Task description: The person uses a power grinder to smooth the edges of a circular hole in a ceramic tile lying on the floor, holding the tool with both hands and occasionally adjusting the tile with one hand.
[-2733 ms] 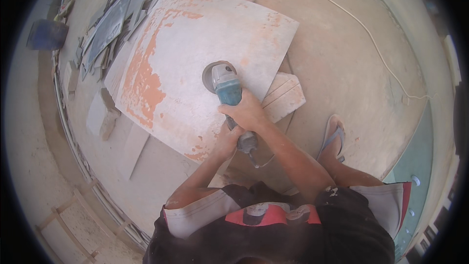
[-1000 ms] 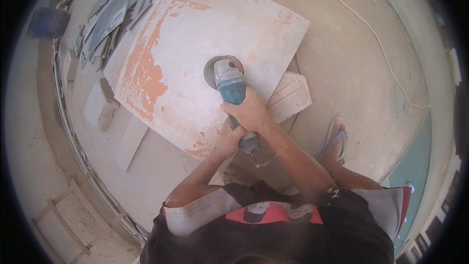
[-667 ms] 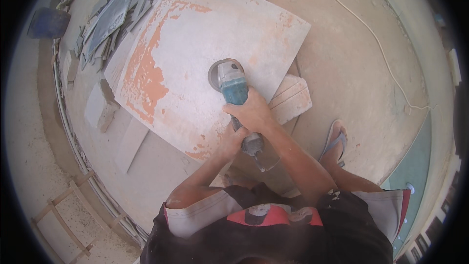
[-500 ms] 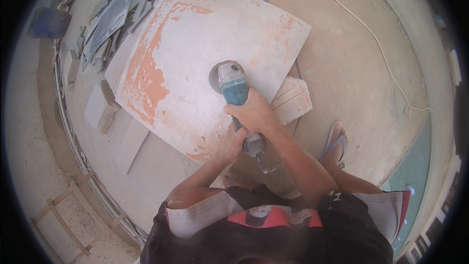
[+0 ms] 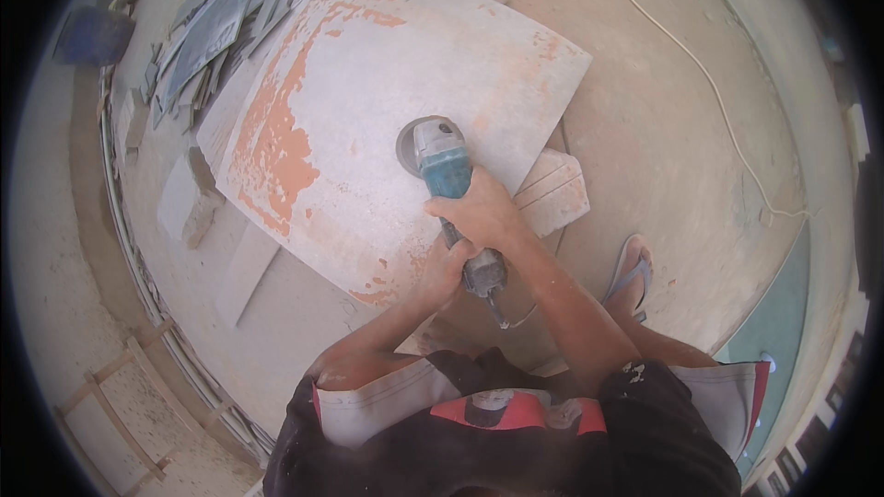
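Observation:
An angle grinder (image 5: 447, 175) with a teal body and a grey metal head is in both my hands. Its round disc (image 5: 410, 149) lies against a large pale slab (image 5: 405, 55) with orange patches along its left side. My right hand (image 5: 482, 207) is wrapped round the body just behind the head. Lower down, my left hand (image 5: 448, 265) is closed on the rear part of the handle; some of its fingers are hidden underneath. From the grinder's back end a cord (image 5: 502, 316) runs down toward my legs.
Broken grey slabs (image 5: 207, 46) lie piled beyond the slab's left corner. Pale blocks (image 5: 189, 198) and a grooved block (image 5: 554, 186) sit beside it. A pale cable (image 5: 704, 64) curves across the floor at right. My sandalled foot (image 5: 630, 271) stands at lower right.
The grinder and both hands have shifted very slightly right in the picture, and the slab's right corner has too. My grip looks the same.

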Tool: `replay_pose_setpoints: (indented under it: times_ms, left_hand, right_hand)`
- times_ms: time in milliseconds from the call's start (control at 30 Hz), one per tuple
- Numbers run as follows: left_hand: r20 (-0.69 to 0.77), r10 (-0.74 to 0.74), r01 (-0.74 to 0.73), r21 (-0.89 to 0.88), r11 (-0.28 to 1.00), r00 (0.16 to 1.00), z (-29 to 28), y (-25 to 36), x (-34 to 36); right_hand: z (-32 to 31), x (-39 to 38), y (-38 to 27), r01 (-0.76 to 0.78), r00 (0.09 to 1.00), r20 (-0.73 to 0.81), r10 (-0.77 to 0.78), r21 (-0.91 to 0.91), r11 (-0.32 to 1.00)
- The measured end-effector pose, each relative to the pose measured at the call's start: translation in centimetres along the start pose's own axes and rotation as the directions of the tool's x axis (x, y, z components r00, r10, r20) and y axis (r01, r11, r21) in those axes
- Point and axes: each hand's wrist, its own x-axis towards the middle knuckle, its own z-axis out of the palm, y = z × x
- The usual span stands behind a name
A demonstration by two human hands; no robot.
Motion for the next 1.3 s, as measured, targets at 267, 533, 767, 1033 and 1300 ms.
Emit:
replay_pose_setpoints:
  times_ms: [267,533,767,1033,1300]
  left_hand:
    - [-0.005,0.0,0.0,0.053,0.999,1.0,-0.5,-0.4,0.2]
    - [0.006,-0.003,0.003,0.017,1.0,1.0,-0.5,-0.6,0.4]
    - [-0.024,0.004,0.001,0.207,0.978,1.0,-1.3,-1.2,0.2]
    - [-0.044,-0.025,0.029,0.09,0.996,0.999,0.3,-0.1,-0.8]
    - [0.036,-0.009,0.01,-0.03,1.0,0.999,0.3,-1.0,0.7]
  right_hand:
    - [0.0,0.2,0.0,-0.046,0.999,0.014,0.047,-0.027,0.999]
    - [0.1,0.2,0.2,0.028,1.0,0.003,-0.028,0.018,0.999]
    - [-0.4,-0.7,-0.3,0.001,0.999,0.041,-0.001,0.002,1.0]
    - [0.6,-0.4,0.4,-0.025,0.999,-0.036,0.023,-0.064,0.998]
    - [0.5,1.3,1.7,0.057,0.998,-0.01,-0.057,-0.028,0.998]
